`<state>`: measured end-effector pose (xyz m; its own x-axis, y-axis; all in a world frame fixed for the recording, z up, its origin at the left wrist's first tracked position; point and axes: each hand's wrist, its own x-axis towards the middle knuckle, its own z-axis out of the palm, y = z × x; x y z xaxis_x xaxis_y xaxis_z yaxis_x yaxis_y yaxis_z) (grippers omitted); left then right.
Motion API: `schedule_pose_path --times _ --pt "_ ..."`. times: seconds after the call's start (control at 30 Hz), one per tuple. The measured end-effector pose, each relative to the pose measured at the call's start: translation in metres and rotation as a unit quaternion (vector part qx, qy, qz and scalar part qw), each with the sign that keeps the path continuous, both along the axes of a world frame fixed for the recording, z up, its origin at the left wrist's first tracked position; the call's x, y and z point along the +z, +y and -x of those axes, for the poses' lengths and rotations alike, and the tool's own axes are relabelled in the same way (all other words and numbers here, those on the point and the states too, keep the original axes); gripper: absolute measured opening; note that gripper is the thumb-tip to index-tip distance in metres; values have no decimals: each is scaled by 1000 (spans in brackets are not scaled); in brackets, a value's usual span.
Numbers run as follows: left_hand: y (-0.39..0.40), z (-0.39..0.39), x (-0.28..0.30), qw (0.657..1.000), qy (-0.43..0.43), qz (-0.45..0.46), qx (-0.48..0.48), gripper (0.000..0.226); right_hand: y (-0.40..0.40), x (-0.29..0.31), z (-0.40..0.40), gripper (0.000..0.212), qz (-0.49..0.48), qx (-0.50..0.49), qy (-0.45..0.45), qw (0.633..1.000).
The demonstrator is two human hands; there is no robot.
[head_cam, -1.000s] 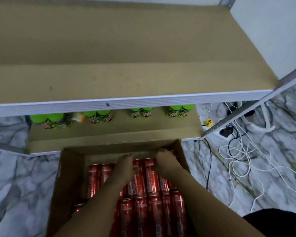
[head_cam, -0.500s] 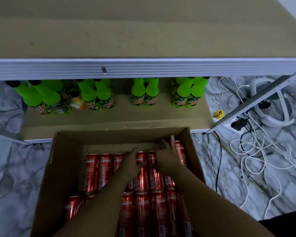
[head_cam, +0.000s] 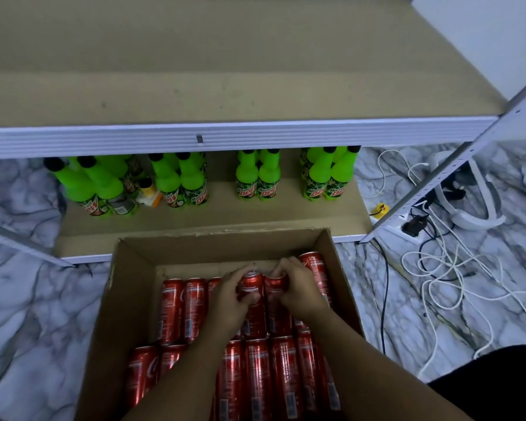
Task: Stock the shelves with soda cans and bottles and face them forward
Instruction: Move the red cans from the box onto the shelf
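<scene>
Inside the cardboard box (head_cam: 128, 299) below the bottle shelf (head_cam: 195, 217), my left hand (head_cam: 228, 302) and right hand (head_cam: 298, 290) each grasp a red can (head_cam: 253, 284), packed cans (head_cam: 192, 311) crowding both sides.

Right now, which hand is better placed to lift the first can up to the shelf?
Left hand: its fingers already curl round a can. The right hand grips the next can, so it is nearly equal.

You stand on a grey-veined marble floor (head_cam: 28, 299). Beyond your fingers rises a white metal shelving frame (head_cam: 240, 136) with brown boards; right of them, white cables (head_cam: 438, 268) tangle below a pale wall (head_cam: 483, 34).
</scene>
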<state>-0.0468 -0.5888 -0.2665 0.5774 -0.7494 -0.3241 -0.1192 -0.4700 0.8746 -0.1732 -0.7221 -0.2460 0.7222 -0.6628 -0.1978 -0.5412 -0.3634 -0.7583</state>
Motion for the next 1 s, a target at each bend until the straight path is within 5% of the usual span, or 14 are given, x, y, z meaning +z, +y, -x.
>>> schedule_pose_path --times 0.2,0.4,0.63,1.0 --pt "-10 -11 32 999 -8 52 0 60 -18 35 2 54 -38 -41 -47 997" --pt "-26 -21 135 996 -2 89 -27 58 -38 135 5 56 -66 -76 -115 988" --pt "-45 -11 352 988 -34 145 -49 62 -49 346 27 54 -102 -126 -213 963" --pt "-80 8 694 955 -107 258 -103 59 -74 690 72 49 -10 -94 -319 943"
